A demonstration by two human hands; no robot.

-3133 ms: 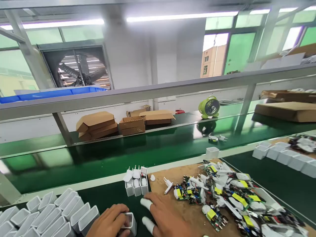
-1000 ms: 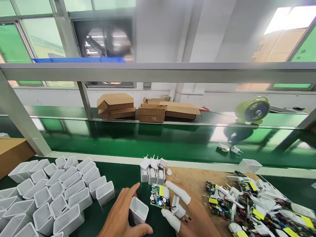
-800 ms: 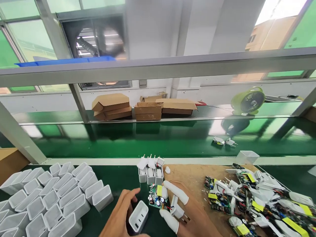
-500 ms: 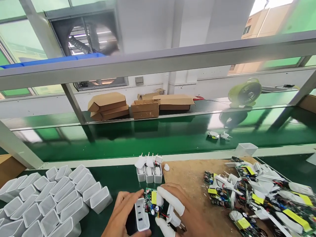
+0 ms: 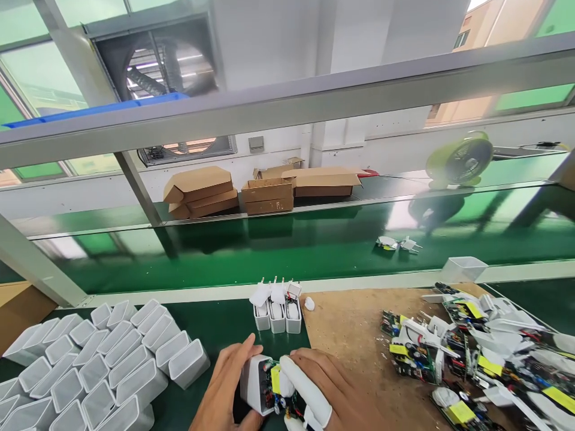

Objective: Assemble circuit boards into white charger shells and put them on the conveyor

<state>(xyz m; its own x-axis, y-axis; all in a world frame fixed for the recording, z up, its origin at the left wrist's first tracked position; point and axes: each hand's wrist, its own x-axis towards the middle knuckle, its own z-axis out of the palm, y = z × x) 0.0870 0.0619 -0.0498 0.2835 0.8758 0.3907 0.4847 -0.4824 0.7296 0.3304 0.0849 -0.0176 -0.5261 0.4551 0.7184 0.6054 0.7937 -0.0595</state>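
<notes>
At the bottom middle, my left hand (image 5: 224,392) is closed around a white charger shell (image 5: 251,383), its open end turned to the right. My right hand (image 5: 323,392), with white finger cots on some fingers, pinches a green circuit board (image 5: 275,386) that sits partly inside the shell's mouth. The board's lower part and its plug piece are hidden behind my fingers. Just beyond my hands, three filled white shells with plug caps (image 5: 277,306) stand in a row on the green mat.
Several empty white shells (image 5: 90,365) lie packed at the lower left. A heap of circuit boards with plug caps (image 5: 471,353) covers a brown board (image 5: 354,323) at right. A green conveyor belt (image 5: 269,248) runs behind, with cardboard boxes (image 5: 265,194) and a green fan (image 5: 458,160) beyond.
My left hand lifted a shell from the mat and turned it sideways. My right hand brought the circuit board to the shell's opening, and the board now sits partly inside.
</notes>
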